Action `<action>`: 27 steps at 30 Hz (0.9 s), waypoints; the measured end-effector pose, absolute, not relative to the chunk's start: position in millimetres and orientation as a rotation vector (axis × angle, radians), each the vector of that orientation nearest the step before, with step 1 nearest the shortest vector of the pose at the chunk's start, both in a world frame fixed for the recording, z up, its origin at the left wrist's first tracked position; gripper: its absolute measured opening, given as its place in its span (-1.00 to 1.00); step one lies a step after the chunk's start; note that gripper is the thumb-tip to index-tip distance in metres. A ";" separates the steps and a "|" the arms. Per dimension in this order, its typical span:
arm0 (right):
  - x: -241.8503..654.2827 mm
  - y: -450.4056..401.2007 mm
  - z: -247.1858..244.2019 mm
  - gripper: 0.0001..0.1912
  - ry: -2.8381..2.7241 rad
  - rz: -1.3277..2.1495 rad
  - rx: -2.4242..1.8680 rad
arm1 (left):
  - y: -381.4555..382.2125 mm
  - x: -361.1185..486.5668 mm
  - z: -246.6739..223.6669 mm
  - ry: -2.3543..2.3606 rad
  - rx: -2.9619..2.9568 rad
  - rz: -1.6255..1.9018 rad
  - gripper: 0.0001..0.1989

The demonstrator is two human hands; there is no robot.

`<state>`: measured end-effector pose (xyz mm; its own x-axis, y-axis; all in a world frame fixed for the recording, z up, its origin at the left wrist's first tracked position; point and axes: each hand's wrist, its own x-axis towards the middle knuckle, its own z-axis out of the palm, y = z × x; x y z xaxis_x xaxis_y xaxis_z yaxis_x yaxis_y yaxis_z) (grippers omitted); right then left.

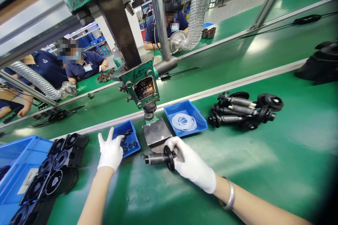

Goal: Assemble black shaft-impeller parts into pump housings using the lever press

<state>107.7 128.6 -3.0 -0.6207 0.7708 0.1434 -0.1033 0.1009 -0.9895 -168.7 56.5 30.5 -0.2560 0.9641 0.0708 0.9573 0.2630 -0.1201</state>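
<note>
My right hand, in a white glove, grips a dark shaft with a round black flange. The shaft lies level and points left, just in front of the press's metal block. My left hand, also gloved in white, reaches over the left edge of a small blue bin. Its fingers are spread, with one reaching in near small black parts. Whether that fingertip touches a part I cannot tell. Above the block stands the green press head.
Right of the block sits a blue bin of white rings. Farther right lie several similar shaft assemblies. On the left are black housings and a large blue crate. Co-workers sit across the green bench.
</note>
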 end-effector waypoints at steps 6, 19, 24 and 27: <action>107.7 128.5 -6.1 -0.75 -1.689 1.614 -0.636 | 43.2 -169.7 26.6 -2.262 -1.999 -0.003 -0.53; 108.3 129.6 -2.1 -0.73 -1.672 1.644 -0.642 | 44.1 -175.2 30.0 -2.192 -2.048 -0.014 -0.57; 108.4 130.2 -1.5 -0.73 -1.673 1.627 -0.651 | 56.9 -187.0 36.4 -2.274 -1.858 0.042 -0.61; 107.8 129.8 -0.7 -0.74 -1.683 1.620 -0.649 | 66.1 -186.7 36.3 -2.312 -1.848 0.126 -0.58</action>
<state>107.8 129.8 -0.7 -0.6280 0.7650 0.1427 -0.1137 0.0912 -0.9893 -186.7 66.1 36.3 -0.2120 0.9734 0.0866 0.9583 0.2244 -0.1768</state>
